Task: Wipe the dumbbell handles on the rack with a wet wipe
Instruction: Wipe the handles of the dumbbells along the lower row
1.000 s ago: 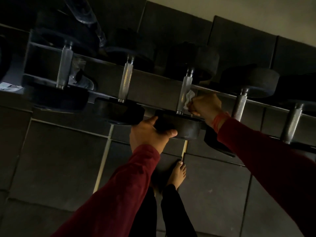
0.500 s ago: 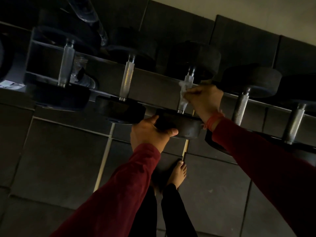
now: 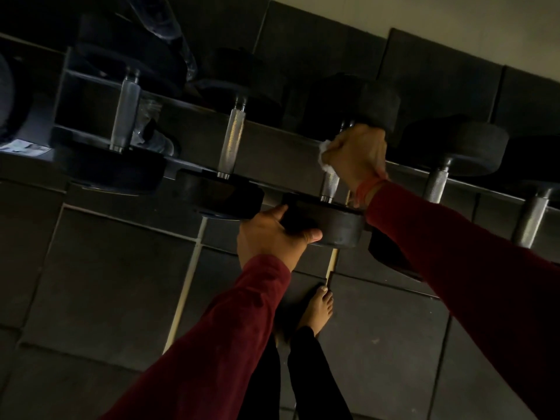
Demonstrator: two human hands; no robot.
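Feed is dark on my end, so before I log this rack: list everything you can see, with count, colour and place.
dumbbells: five with handles in view, black heads and silver knurled handles, side by side on the rack; a sixth dark head may be cut off at far left.
rack: one, dark metal, running across the upper frame.
wet wipe: one, white, bunched in the right hand on the third handle from the left.
clear plastic item: one, behind the rack at upper left; cannot tell what it is.
floor mats: dark tiles, below the rack.
wall: pale, upper right.
bare foot: one, on the mats.
left hand: grips the third dumbbell's near head.
right hand: wrapped round that handle's upper part.
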